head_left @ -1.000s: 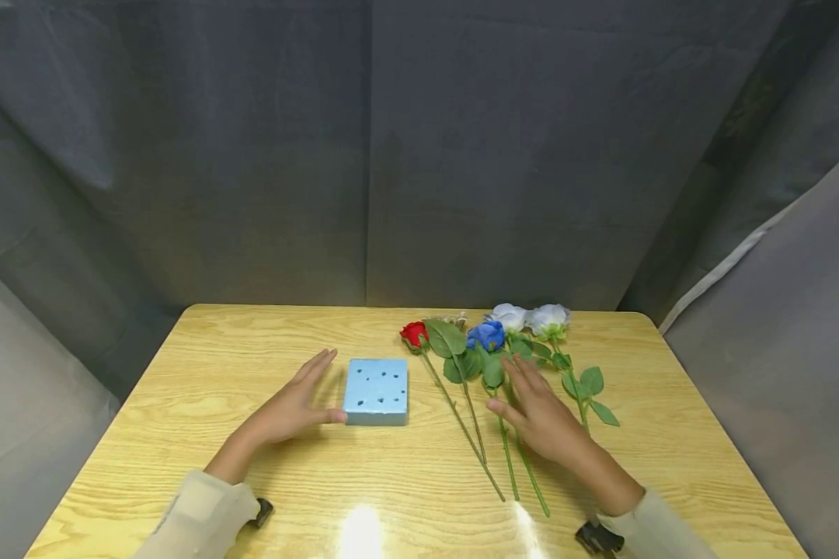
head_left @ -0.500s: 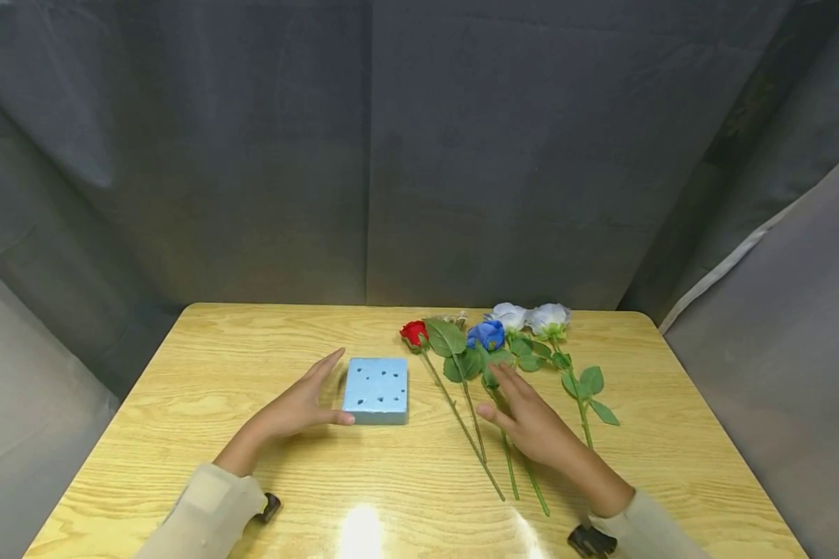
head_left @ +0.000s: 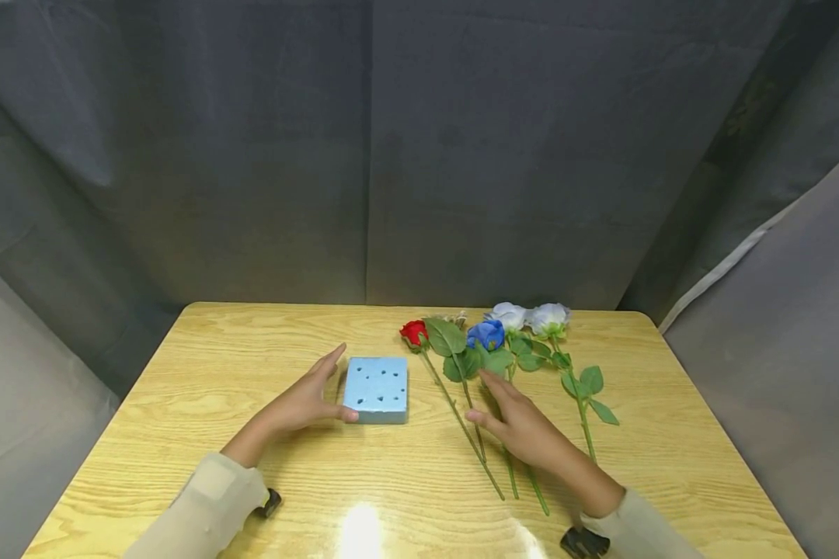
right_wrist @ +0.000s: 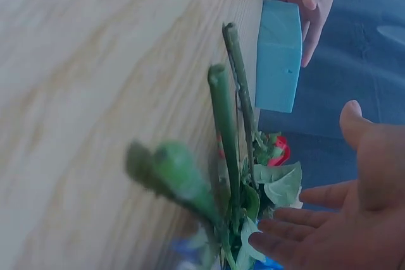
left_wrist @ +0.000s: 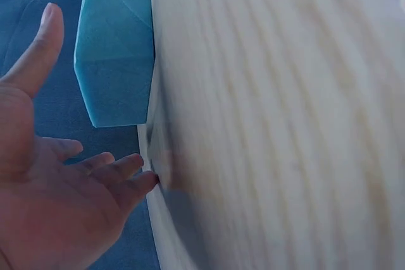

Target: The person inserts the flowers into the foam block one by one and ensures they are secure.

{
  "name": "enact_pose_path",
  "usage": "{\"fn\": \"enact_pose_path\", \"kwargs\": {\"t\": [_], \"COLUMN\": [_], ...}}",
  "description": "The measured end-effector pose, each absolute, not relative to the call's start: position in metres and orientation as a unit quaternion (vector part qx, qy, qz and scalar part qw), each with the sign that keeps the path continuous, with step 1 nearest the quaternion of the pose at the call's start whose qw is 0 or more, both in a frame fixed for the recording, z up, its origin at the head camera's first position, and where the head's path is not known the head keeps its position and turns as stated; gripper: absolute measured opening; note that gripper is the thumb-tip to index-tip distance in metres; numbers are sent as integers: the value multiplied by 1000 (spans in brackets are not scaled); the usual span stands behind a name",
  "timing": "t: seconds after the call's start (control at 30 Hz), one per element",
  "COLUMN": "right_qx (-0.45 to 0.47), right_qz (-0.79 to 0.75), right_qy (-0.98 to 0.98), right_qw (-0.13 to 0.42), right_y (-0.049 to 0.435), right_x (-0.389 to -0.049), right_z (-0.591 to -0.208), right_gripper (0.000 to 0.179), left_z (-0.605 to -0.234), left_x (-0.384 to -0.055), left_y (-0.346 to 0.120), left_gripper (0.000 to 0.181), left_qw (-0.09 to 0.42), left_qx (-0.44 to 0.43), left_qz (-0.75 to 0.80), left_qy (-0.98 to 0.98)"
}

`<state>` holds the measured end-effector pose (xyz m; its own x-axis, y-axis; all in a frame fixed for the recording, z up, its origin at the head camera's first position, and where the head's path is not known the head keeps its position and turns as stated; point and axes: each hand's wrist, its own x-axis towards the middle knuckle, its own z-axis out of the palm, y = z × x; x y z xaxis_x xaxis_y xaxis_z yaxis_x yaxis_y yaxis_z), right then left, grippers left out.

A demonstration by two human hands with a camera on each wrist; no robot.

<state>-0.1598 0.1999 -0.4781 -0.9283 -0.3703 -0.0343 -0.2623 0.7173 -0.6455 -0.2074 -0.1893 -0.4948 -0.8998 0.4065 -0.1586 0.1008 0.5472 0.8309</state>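
Observation:
A light blue foam block (head_left: 376, 384) with several small holes in its top sits on the wooden table. Beside its left side is my left hand (head_left: 297, 404), thumb and fingers spread; the left wrist view shows a gap between the palm and the block (left_wrist: 117, 49). My right hand (head_left: 527, 427) is held over the flower stems, its fingers extended and holding nothing. Under and around it lie a red rose (head_left: 414, 333), a blue rose (head_left: 486, 335) and white roses (head_left: 548, 320), stems pointing toward me. Part of the stems is hidden beneath the right hand.
The wooden table (head_left: 252, 349) has a rounded far edge, with a dark grey curtain (head_left: 363, 155) hanging behind it. A leafy stem (head_left: 584, 423) lies to the right of the right hand. Light-coloured curtains stand at both sides.
My right hand has moved left across the stems toward the foam block. The left hand has shifted slightly right, closer to the block. The block and flowers have stayed in place.

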Motion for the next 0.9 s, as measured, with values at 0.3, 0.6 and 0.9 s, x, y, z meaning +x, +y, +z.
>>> {"fn": "enact_pose_path", "kwargs": {"t": [0.3,0.6,0.9], "right_qx": [-170,-161,-154], "right_qz": [-371,-410,-436], "right_qy": [908,891,882], "right_qw": [93,111,89], "right_y": [192,185,179], "right_x": [-160,-159,-161], "right_z": [-483,-485,-490], "right_gripper": [82,80,72], "left_z": [-493,-492,-492], "left_x": [-213,-217,-218], "left_y": [-186,-184,-183], "left_gripper": [131,127,119], "left_qw": [176,176,174], "left_qx": [152,159,167], "left_qz": [456,452,442], "left_qy": [859,860,864]}}
